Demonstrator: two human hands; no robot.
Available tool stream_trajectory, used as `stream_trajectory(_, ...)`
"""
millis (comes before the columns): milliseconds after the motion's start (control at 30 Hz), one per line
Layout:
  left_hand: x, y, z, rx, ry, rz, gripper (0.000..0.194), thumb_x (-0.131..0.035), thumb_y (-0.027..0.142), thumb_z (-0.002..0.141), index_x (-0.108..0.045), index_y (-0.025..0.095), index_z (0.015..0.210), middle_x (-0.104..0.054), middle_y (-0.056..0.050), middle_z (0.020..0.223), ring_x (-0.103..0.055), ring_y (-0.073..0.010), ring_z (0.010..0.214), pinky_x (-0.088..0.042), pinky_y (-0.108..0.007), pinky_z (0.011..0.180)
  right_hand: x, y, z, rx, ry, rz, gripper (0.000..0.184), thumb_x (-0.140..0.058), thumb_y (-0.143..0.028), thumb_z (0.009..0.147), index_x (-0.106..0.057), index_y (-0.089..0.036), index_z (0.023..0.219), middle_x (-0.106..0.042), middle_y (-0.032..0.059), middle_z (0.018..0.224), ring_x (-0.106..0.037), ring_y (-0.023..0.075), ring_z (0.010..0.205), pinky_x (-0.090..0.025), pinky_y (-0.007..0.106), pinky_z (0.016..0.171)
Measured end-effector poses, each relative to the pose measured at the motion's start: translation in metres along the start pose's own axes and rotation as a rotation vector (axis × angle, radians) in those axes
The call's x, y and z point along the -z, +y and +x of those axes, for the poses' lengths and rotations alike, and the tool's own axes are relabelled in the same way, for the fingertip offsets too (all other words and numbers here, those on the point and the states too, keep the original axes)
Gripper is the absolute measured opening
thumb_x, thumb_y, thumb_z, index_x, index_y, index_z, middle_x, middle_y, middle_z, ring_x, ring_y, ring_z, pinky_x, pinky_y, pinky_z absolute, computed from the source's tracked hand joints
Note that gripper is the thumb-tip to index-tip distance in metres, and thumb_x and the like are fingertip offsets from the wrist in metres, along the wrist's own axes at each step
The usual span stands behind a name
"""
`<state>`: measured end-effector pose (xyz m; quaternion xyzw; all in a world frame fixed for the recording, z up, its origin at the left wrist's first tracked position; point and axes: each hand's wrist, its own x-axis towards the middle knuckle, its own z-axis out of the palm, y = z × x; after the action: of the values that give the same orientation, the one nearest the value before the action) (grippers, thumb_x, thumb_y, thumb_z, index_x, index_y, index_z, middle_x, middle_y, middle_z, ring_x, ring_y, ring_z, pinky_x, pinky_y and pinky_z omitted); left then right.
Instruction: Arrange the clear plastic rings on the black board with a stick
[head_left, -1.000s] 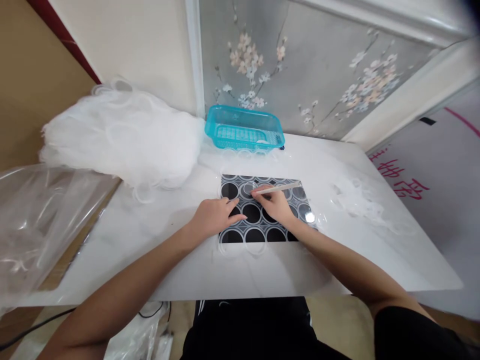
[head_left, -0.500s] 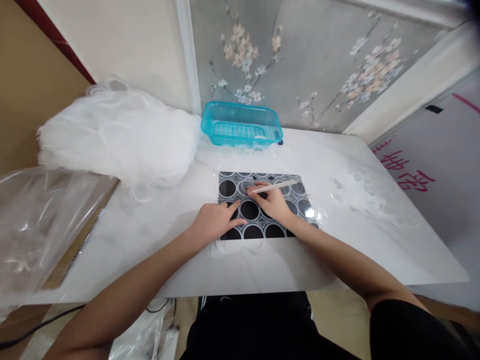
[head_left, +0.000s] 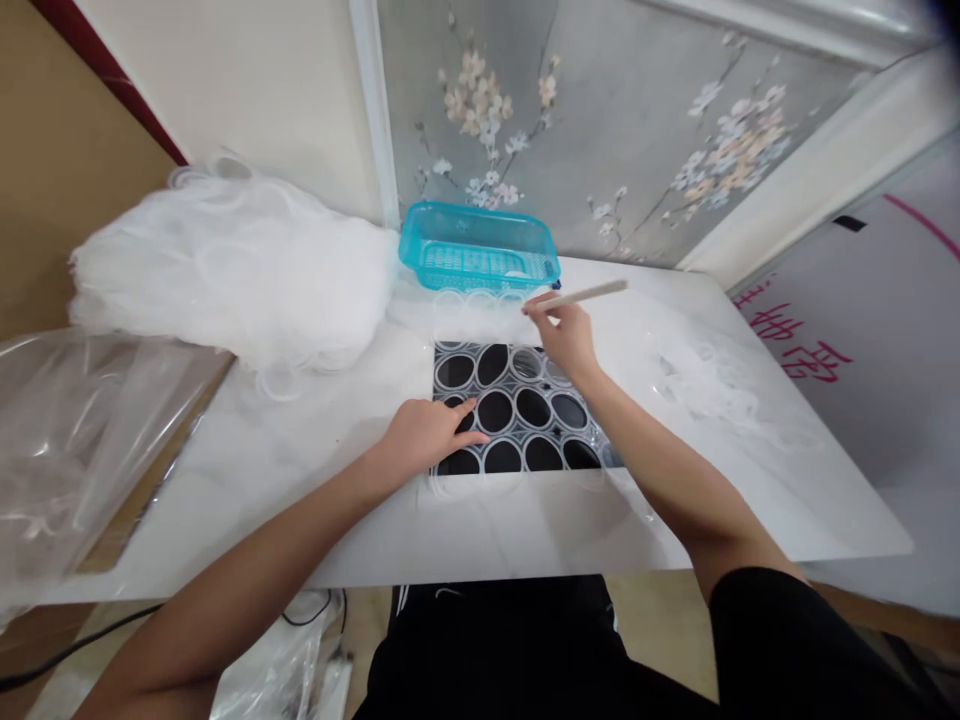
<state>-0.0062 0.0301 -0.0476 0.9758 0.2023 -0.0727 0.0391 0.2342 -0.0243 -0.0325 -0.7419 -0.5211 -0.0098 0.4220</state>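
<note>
A dark sheet with rows of clear rings (head_left: 517,410) lies flat on the white table (head_left: 525,530). My left hand (head_left: 424,435) rests on the sheet's left edge, fingers spread and pressing down. My right hand (head_left: 566,335) is raised over the sheet's far edge, pinched closed on a thin white stick (head_left: 589,294) whose tip points toward the turquoise basket (head_left: 480,250). A small clear piece may hang at the stick's tip; I cannot make it out.
A big heap of clear plastic rings (head_left: 225,270) fills the table's far left. Loose clear rings (head_left: 720,400) lie at the right. Crumpled clear plastic bags (head_left: 67,430) hang at the left edge. A flowered wall panel (head_left: 600,120) stands behind.
My right hand has lifted off the sheet with the stick and moved away toward the basket. My left hand stays pressing on the sheet.
</note>
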Motion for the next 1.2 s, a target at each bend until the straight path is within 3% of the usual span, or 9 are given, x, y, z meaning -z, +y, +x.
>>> stream_trajectory(100, 0.008, -0.002, 0.004, -0.005, -0.006, -0.036, 0.071, -0.028, 0.074, 0.082, -0.054, 0.028, 0.130, -0.070, -0.008, 0.075, -0.066, -0.0258, 0.072, -0.037, -0.028, 0.056, 0.013, 0.013, 0.003, -0.098, 0.112, 0.121, 0.026, -0.050, -0.036, 0.088, -0.068, -0.017, 0.088, -0.071, 0.0074, 0.091, -0.065, 0.0214, 0.088, -0.049, 0.037, 0.084)
stream_trajectory(233, 0.021, 0.008, 0.015, -0.021, -0.011, -0.049, 0.067, -0.028, 0.070, 0.086, -0.065, 0.023, 0.114, -0.070, -0.010, 0.078, -0.065, -0.0263, 0.074, -0.040, -0.030, 0.060, 0.017, 0.025, -0.040, -0.163, -0.011, 0.146, 0.027, -0.054, -0.038, 0.085, -0.071, -0.017, 0.090, -0.072, 0.0076, 0.093, -0.066, 0.0223, 0.088, -0.049, 0.036, 0.083)
stream_trajectory(333, 0.026, 0.025, 0.026, -0.061, 0.035, -0.028, 0.065, -0.033, 0.067, 0.086, -0.058, 0.021, 0.124, -0.069, -0.012, 0.077, -0.065, -0.0283, 0.075, -0.042, -0.032, 0.062, 0.014, 0.026, -0.071, -0.233, -0.089, 0.210, 0.027, -0.055, -0.038, 0.084, -0.072, -0.019, 0.093, -0.072, 0.0074, 0.097, -0.066, 0.0224, 0.090, -0.051, 0.036, 0.082)
stream_trajectory(400, 0.026, 0.035, 0.034, -0.086, 0.055, -0.020, 0.066, -0.036, 0.066, 0.086, -0.050, 0.021, 0.133, -0.069, -0.013, 0.080, -0.065, -0.0299, 0.078, -0.043, -0.033, 0.064, 0.013, 0.022, -0.081, -0.206, -0.131, 0.233, 0.026, -0.056, -0.038, 0.085, -0.072, -0.021, 0.095, -0.072, 0.0064, 0.100, -0.064, 0.0225, 0.096, -0.050, 0.037, 0.086)
stream_trajectory(533, 0.020, 0.044, 0.045, -0.095, 0.016, -0.005, 0.065, -0.038, 0.067, 0.085, -0.052, 0.024, 0.131, -0.070, -0.013, 0.084, -0.066, -0.0316, 0.081, -0.044, -0.035, 0.065, 0.013, 0.015, -0.082, -0.229, -0.186, 0.196, 0.025, -0.058, -0.038, 0.084, -0.073, -0.021, 0.094, -0.072, 0.0059, 0.101, -0.059, 0.0241, 0.109, -0.044, 0.041, 0.097)
stream_trajectory(767, 0.016, 0.042, 0.050, -0.080, -0.002, -0.006, 0.059, -0.040, 0.065, 0.085, -0.053, 0.028, 0.129, -0.070, -0.012, 0.083, -0.066, -0.0312, 0.080, -0.044, -0.034, 0.065, 0.012, 0.014, -0.079, -0.329, -0.194, 0.209, 0.026, -0.058, -0.037, 0.085, -0.073, -0.018, 0.094, -0.071, 0.0072, 0.101, -0.058, 0.0243, 0.108, -0.043, 0.039, 0.096)
stream_trajectory(1200, 0.017, 0.044, 0.050, -0.080, -0.009, 0.023, 0.062, -0.040, 0.064, 0.085, -0.053, 0.025, 0.131, -0.069, -0.014, 0.081, -0.066, -0.0330, 0.079, -0.043, -0.035, 0.063, 0.009, 0.016, -0.081, -0.292, -0.163, 0.211, 0.029, -0.057, -0.040, 0.085, -0.073, -0.017, 0.093, -0.071, 0.0075, 0.100, -0.059, 0.0239, 0.106, -0.043, 0.040, 0.096)
